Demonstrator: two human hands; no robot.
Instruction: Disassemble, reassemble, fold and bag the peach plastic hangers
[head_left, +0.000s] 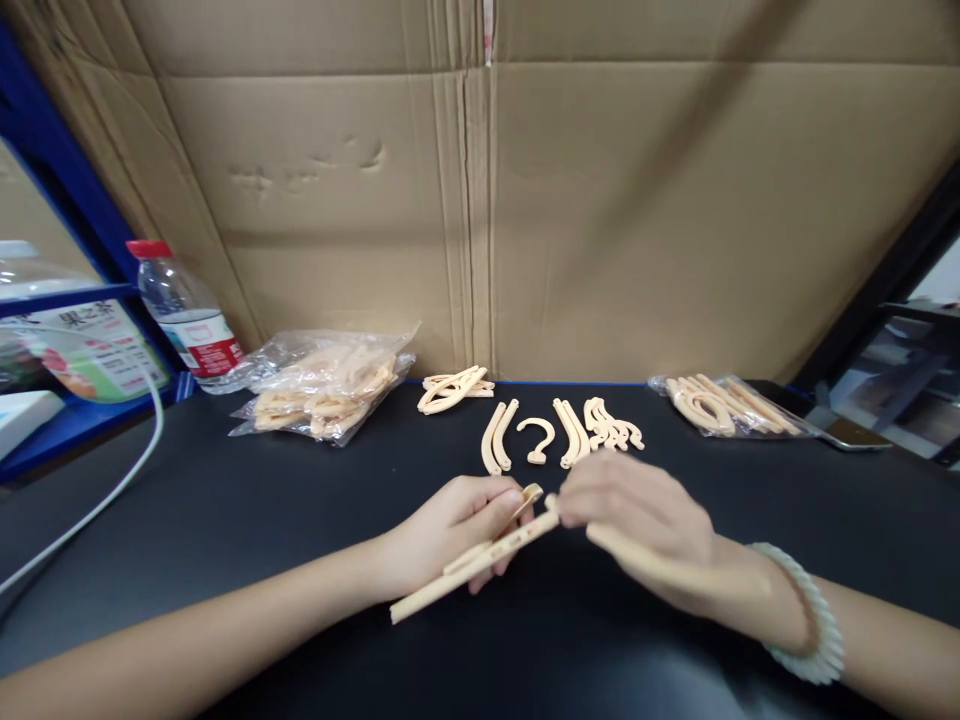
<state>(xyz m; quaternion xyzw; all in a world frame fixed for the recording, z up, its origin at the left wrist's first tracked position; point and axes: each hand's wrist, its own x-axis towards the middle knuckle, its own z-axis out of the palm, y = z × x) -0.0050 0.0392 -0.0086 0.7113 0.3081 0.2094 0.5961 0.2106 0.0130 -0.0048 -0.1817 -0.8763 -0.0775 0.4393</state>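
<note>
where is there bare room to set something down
Bare table: left, between the cable, left bag and left forearm; right, between the right bag and bracelet. Crowded: the centre, with loose pieces beyond left hand and right hand.

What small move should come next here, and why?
Probably steady the slotted beige strip with the left hand, which holds it: the blurred right hand, a curved piece by its palm, is close to the strip's far end.

The left forearm (225, 640) and right forearm (892, 625) angle inward — left hand (454, 525) pinching, thumb towards its fingers; right hand (649, 505) slightly blurred, back upward, fingers curled, just beside the left.
</note>
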